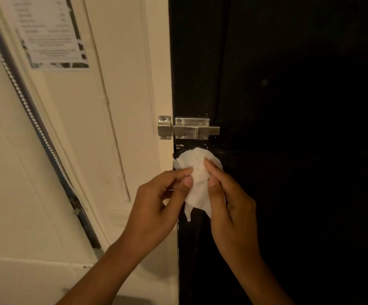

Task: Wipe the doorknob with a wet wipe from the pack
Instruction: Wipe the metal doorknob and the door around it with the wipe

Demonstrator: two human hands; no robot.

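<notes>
A white wet wipe (197,172) is draped over something at the left edge of the black door (288,106), just below the metal bolt. The doorknob itself is hidden under the wipe. My left hand (156,205) pinches the wipe's left side between thumb and fingers. My right hand (229,201) holds its right side, thumb pressed on the front. A loose corner of the wipe hangs down between the two hands. The pack of wipes is not in view.
A silver sliding bolt latch (188,128) spans the door edge and the cream door frame (134,106). A printed notice (51,34) is stuck on the wall at upper left. A dark cable with a ribbed strip (44,137) runs diagonally down the wall.
</notes>
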